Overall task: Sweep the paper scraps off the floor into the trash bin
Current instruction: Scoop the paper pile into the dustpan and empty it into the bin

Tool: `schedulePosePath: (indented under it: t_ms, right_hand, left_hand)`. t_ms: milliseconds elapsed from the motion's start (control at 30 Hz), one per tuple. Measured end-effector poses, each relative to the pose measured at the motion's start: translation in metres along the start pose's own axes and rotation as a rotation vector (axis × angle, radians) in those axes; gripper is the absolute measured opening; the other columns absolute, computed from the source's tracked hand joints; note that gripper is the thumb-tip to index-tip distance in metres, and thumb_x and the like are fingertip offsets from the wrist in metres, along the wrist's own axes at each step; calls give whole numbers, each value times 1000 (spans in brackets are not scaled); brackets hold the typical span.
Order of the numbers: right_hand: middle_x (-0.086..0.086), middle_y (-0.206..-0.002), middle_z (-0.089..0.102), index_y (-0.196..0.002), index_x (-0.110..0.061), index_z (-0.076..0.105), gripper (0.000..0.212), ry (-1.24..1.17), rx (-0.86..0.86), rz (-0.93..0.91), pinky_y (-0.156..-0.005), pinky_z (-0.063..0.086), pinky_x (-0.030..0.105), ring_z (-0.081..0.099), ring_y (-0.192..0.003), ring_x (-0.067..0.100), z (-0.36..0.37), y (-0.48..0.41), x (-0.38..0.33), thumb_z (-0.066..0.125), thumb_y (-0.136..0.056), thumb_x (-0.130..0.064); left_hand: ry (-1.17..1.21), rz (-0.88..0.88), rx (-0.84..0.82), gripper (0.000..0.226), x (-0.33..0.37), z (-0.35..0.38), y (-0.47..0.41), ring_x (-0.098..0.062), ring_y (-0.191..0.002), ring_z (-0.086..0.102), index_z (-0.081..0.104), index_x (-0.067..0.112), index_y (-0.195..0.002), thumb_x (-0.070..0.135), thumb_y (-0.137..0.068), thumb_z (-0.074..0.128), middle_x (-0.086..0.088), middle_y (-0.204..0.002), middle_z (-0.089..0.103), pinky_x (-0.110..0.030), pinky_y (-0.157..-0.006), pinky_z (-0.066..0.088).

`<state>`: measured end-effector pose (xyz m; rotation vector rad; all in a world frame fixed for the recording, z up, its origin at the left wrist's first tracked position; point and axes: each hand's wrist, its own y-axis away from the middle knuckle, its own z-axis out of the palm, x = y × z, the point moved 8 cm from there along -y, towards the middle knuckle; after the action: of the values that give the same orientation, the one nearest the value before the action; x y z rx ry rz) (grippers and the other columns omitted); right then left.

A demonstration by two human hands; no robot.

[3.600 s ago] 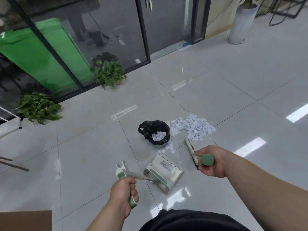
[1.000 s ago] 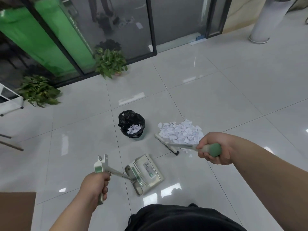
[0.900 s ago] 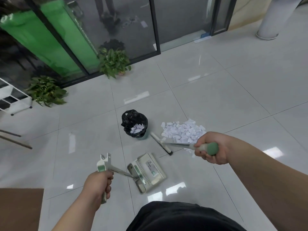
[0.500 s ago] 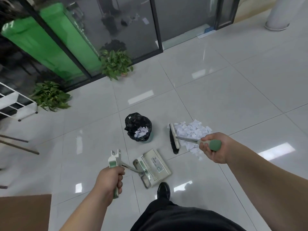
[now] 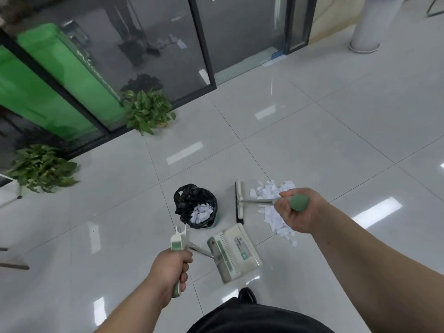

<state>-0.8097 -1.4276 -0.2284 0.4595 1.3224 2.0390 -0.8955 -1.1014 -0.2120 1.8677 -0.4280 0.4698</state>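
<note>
The right hand [image 5: 296, 211], gripping the broom [image 5: 240, 203], hides part of the paper scraps [image 5: 271, 195]; the left hand [image 5: 171, 272] grips the dustpan [image 5: 234, 252] handle.

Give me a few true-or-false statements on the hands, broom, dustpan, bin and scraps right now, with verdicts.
1. The left hand grips the handle of the cream plastic long-handled dustpan. True.
2. The small round trash bin lined with a black bag is empty. False: white scraps lie inside it.
3. The head of the green-handled broom sits between the bin and the pile of white paper scraps. True.
4. The pile lies in the dustpan. False: it lies on the white tiled floor, right of the dustpan.
5. The right hand is empty. False: it grips the broom's green handle.
</note>
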Motion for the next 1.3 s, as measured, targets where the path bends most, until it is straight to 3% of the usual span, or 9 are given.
schedulePosePath:
  t_ms: [200,433,600,733,933,1033,1167,1233,1300]
  right_hand:
    - [9,-76,53,-110,-6,55,31,-209,74,-111,-39,52,22,56,-47,18,-8,-10,10,64,-81,1]
    - [10,-78,56,-111,-3,56,29,-110,124,-157,-36,51,22,55,-39,16,8,44,4,63,-82,-1]
    - [12,-70,58,-112,-1,54,28,148,205,-196,-33,46,19,53,-36,15,15,77,-6,59,-85,-4]
    - [12,-72,60,-110,-4,57,26,500,377,-266,-35,41,17,53,-36,15,18,76,-25,61,-85,-1]
    - [11,-76,64,-87,-5,63,4,1020,564,-260,-49,47,22,62,-60,26,13,27,-47,65,-85,-3]
    - [9,-78,61,-79,-9,61,11,1212,575,-247,-46,47,21,61,-60,23,7,-5,-53,62,-86,-1]
    - [-2,-88,60,-98,-14,62,11,1471,550,-178,-67,53,26,62,-80,21,8,-16,-42,63,-89,-9]
    - [-9,-84,51,-108,-21,59,18,1740,503,-63,-71,41,22,52,-88,18,13,-10,-30,62,-91,-14]
    - [-10,-81,48,-111,-15,64,20,1961,476,22,-78,35,21,48,-86,17,9,-4,-24,64,-91,-18]
  left_hand:
    - [-65,22,-78,11,21,8,-30,-17,-40,31,53,7,-94,-3,-88,55,-2,-52,40,-22,-43,30]
    - [-50,3,-157,15,48,39,-63,-16,-39,32,52,10,-82,-4,-88,54,-3,-52,40,-20,-44,31]
    - [-10,-19,-175,17,63,51,-93,-15,-36,31,52,10,-78,-3,-88,53,-1,-48,39,-18,-41,31]
    - [-12,-31,-205,20,70,62,-109,-15,-34,29,57,6,-72,-4,-89,52,-1,-45,37,-17,-41,30]
    - [-11,-43,-207,26,69,70,-130,-17,-29,31,55,7,-64,-1,-89,53,-3,-44,36,-24,-51,32]
    - [-27,-34,-191,24,65,75,-136,-19,-30,33,57,4,-64,0,-87,52,-5,-41,39,-28,-55,33]
    - [0,-43,-183,15,64,83,-139,-18,-28,34,61,0,-75,-2,-87,52,-5,-40,42,-27,-51,34]
    - [9,-56,-182,15,63,84,-142,-17,-30,33,57,2,-73,-2,-86,51,-4,-41,42,-26,-48,35]
    - [16,-57,-184,16,64,85,-142,-17,-32,33,54,3,-71,-2,-86,50,-4,-42,41,-25,-44,37]
